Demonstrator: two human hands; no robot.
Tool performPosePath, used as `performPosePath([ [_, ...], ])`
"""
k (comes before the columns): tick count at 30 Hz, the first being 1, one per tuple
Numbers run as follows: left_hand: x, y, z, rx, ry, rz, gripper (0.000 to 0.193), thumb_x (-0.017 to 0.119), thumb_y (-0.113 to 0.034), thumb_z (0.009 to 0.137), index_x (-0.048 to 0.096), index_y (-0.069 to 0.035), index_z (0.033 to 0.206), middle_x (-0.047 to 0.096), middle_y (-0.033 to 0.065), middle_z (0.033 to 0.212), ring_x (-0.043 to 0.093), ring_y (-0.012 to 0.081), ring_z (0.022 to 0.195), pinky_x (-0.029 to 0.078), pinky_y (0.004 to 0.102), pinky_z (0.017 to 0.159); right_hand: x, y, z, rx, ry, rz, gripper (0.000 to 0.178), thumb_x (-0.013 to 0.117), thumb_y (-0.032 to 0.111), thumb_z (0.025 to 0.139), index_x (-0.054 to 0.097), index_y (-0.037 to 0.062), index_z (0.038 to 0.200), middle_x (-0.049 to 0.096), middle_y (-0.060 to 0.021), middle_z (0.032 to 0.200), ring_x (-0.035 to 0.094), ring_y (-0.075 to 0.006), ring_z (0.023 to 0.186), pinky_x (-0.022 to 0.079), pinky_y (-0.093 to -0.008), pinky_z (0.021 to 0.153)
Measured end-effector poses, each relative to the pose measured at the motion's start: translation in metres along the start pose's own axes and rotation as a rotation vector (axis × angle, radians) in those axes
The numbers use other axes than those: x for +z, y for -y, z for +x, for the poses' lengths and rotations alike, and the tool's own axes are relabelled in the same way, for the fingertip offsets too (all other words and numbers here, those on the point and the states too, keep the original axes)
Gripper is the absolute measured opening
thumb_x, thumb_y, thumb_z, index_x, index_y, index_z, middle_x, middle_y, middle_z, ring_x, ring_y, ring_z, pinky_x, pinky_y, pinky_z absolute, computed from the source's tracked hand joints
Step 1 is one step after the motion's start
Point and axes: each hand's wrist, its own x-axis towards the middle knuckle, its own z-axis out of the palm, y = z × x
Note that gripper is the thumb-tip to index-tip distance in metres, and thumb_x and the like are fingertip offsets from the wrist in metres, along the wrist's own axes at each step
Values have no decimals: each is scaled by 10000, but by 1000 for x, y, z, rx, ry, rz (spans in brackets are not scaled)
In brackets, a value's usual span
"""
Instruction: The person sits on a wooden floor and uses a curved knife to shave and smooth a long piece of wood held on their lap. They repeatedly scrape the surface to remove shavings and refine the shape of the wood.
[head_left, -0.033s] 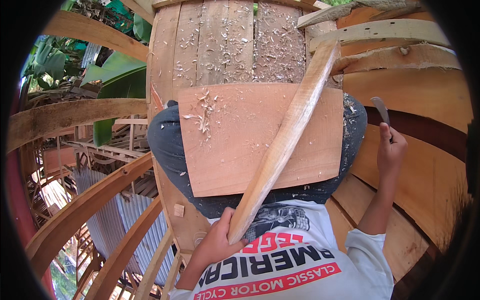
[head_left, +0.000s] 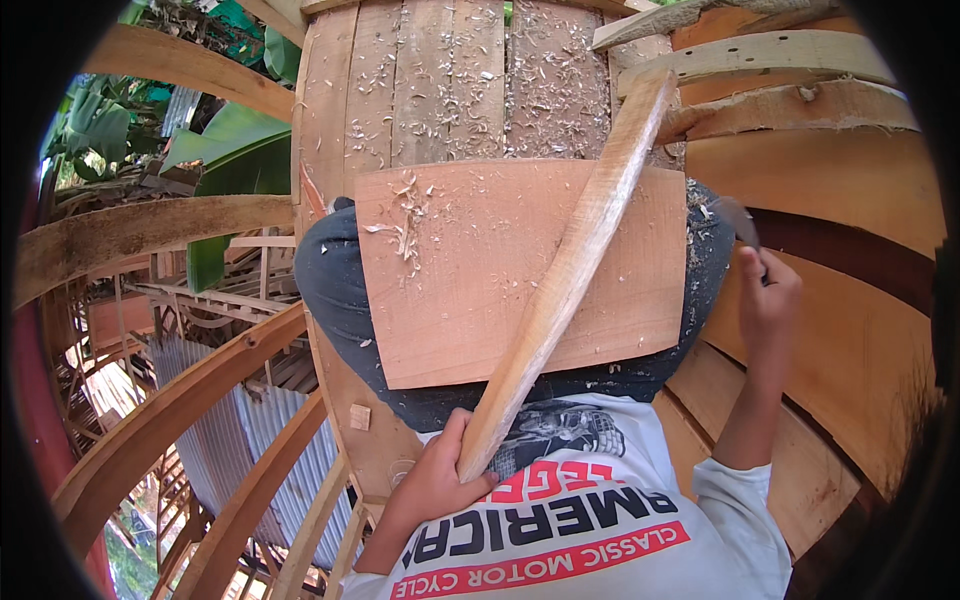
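My left hand [head_left: 435, 488] is wrapped round the near end of a long, slightly bent wooden bar [head_left: 570, 275]. The bar slants away to the upper right, over a board on my lap, and its right side shows a paler strip. Out to the right, my right hand [head_left: 770, 292] grips the handle of a knife with a curved blade [head_left: 738, 220]. The blade is blurred and stands apart from the bar, over my right knee. Most of the handle is hidden in the fist.
The lap board [head_left: 420, 330] carries curled shavings [head_left: 407, 225] at its upper left. More shavings litter the planks [head_left: 450, 90] ahead. Curved wooden ribs [head_left: 170, 430] stand at the left, and side planking [head_left: 820, 190] rises at the right. A small wood block [head_left: 360, 417] lies near my left.
My right hand has swung the knife slightly left, bringing its blade nearer the lap board. My left hand and the bar have hardly moved.
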Motion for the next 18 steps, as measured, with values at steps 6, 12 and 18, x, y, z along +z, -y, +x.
performPosePath([
  [6,-15,-5,1,34,14,-167,610,717,-154,688,429,-4,1204,549,147,981,533,215,924,416,339,850,59,48,-54,-176,364,70,428,724,357,803,572,-16,657,507,-208,549,557,-380,528,420,-388,487],
  [12,-20,-46,-4,123,-321,172,666,772,-183,632,465,0,1193,631,160,931,633,237,855,485,336,772,67,69,-55,-184,616,436,468,711,417,829,602,-22,948,616,-188,702,656,-263,639,485,-352,538],
  [18,4,-103,26,363,-565,365,715,834,-289,642,455,13,1167,658,221,833,690,367,805,540,412,712,65,103,-49,-102,576,1208,610,718,129,852,372,-49,1321,592,-106,1116,588,-126,981,525,-261,753],
])
